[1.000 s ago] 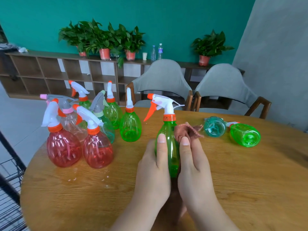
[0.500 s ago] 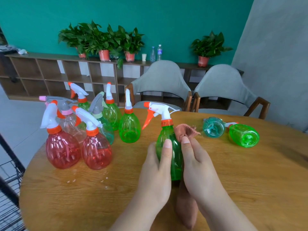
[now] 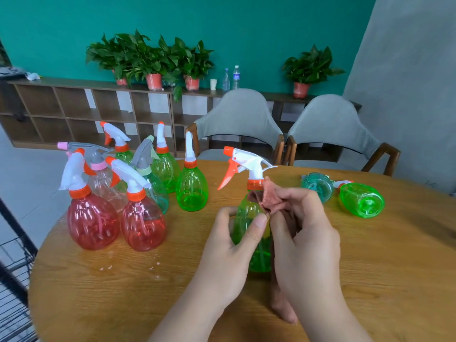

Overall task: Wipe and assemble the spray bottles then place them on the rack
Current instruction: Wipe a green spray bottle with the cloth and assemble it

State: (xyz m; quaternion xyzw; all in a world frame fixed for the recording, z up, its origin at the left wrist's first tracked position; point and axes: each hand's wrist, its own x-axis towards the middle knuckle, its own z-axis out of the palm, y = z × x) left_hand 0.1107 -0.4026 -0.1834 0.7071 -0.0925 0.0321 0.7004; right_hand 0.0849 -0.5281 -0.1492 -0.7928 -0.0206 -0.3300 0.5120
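A person's left hand (image 3: 229, 253) and right hand (image 3: 306, 243) work on a green spray bottle (image 3: 249, 233) that stands nearly upright, its base apparently resting on a round wooden bench (image 3: 370, 267), near the front middle. The left grip wraps the bottle's belly, thumb in front and fingers behind. The right grip is bunched round a pinkish cloth (image 3: 271, 198), pressing it to the bottle's shoulder just under the orange collar, while the cloth's tail hangs down to the bench. The white trigger head (image 3: 246, 164) is fitted on top. The bottle looks empty, thin-walled and light, so it would likely tip easily or flex under a hard squeeze. Its smooth plastic may slip, so the wide belly seems the safer hold, not the trigger. The cloth is soft and limp. To the left stands a cluster of assembled bottles (image 3: 138, 213), red, green and clear. To the right a teal bottle (image 3: 317, 186) and another green bottle (image 3: 361, 202) lie on their sides, close together. A black wire rack (image 3: 14, 267) shows at the far left edge, below bench level.
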